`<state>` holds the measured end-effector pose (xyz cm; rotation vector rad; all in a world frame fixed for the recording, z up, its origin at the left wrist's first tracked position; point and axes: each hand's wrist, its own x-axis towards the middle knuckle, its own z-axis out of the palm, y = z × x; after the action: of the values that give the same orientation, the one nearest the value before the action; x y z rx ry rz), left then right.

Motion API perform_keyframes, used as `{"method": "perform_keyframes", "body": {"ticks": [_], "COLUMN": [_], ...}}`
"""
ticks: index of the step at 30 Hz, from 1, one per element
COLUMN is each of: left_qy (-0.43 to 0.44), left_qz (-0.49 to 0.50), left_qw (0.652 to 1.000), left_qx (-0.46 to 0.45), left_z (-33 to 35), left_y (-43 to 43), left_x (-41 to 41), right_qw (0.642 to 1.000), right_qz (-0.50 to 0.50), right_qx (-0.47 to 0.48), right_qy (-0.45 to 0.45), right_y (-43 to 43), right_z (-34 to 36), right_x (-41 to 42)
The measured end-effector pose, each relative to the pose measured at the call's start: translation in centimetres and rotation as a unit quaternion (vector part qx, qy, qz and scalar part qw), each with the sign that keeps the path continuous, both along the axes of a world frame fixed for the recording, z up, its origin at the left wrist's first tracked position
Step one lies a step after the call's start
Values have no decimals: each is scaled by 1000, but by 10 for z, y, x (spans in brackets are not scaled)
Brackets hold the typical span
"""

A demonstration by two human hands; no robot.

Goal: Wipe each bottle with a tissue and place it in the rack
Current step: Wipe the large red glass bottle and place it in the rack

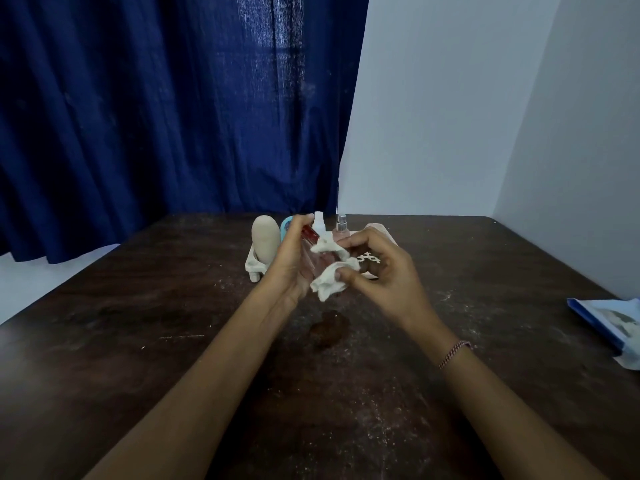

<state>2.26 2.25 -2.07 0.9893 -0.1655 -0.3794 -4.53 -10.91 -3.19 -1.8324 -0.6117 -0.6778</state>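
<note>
My left hand point(292, 263) grips a clear bottle with a red cap point(309, 233), held tilted above the table in front of the rack. My right hand point(379, 271) pinches a crumpled white tissue point(330, 270) and presses it against the bottle's side. The white rack point(254, 266) stands behind my hands near the table's far edge. In it are a beige rounded bottle point(266, 242), a light blue bottle point(286, 226) mostly hidden by my left hand, a white spray bottle point(319, 221) and a clear pinkish spray bottle point(341, 228).
A blue and white tissue pack point(609, 327) lies at the table's right edge. The dark wooden table point(173, 323) has a stain point(327, 329) near its middle. A blue curtain point(173, 98) hangs behind, a pale wall at the right.
</note>
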Motion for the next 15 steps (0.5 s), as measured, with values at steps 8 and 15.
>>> {"method": "perform_keyframes", "body": {"ticks": [8,15], "left_qy": [-12,-40], "left_qz": [6,2], "left_qw": [1000,999], "left_qx": [8,9], "left_z": [2,3], "left_y": [1,-8], "left_x": [-4,-10], "right_qw": [998,997], "right_qz": [-46,-35], "right_qx": [-26,-12], "right_qy": [-41,-64], "right_y": [3,2], "right_z": [-2,3], "right_x": [-3,-7]}}
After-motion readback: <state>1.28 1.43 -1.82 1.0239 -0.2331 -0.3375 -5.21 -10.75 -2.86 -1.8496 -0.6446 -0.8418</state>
